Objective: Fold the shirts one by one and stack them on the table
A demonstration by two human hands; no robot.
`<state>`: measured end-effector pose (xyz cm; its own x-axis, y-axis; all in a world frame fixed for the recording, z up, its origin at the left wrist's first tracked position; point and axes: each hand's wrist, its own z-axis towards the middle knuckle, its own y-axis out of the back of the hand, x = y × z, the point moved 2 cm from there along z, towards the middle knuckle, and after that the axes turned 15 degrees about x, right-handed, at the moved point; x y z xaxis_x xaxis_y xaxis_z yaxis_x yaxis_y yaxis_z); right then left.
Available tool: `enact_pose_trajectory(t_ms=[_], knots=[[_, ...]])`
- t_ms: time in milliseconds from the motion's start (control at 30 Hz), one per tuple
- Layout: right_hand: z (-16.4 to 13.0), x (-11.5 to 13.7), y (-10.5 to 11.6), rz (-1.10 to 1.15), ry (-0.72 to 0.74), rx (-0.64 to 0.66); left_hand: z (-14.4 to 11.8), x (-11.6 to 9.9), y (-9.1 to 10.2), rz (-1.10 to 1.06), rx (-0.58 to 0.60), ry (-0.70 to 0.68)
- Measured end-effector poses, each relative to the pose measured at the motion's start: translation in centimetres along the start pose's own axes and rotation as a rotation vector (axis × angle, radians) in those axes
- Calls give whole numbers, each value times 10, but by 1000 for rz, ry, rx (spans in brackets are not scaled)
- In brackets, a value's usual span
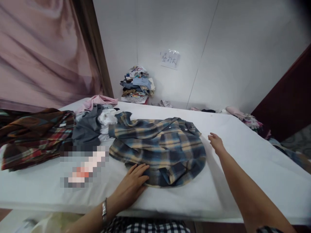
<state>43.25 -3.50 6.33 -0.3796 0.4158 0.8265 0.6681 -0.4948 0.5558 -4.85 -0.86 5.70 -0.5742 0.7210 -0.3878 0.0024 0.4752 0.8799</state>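
White sheeting covers the long table, which runs up against a pale panelled wall carrying one taped paper note. One blue and yellow plaid shirt lies crumpled in the middle of the table, between the person's two bare hands. The left hand rests flat, fingers together and extended, its fingertips touching the near hem of the shirt; one metal watch circles that wrist. The right hand lies open and loose on the sheet just off the shirt's far right edge, near the collar end, gripping nothing; whether it brushes the cloth I cannot tell. Beyond the left hand sits one heap of unsorted clothes, grey, white and pink pieces among them, and further out on that side one red-brown plaid garment is spread. One stack of folded clothes stands against the wall well behind the shirt. Past the right hand, a few more garments trail along the far table edge. One pink curtain hangs at the left.
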Motion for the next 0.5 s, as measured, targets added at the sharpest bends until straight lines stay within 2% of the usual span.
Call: enact_pose_trajectory(t_ms=[200, 300, 400, 500], knots=[[-69, -30, -12, -102, 11, 189, -4, -4, 14, -71, -161, -49], [-91, -33, -20, -58, 13, 283, -5, 2, 31, -112, -271, 43], [-89, -25, -24, -4, 49, 329, 1, 19, 55, -184, -414, 238], [-58, -12, -24, -14, 15, 248, 12, 36, 73, -180, -383, 397]])
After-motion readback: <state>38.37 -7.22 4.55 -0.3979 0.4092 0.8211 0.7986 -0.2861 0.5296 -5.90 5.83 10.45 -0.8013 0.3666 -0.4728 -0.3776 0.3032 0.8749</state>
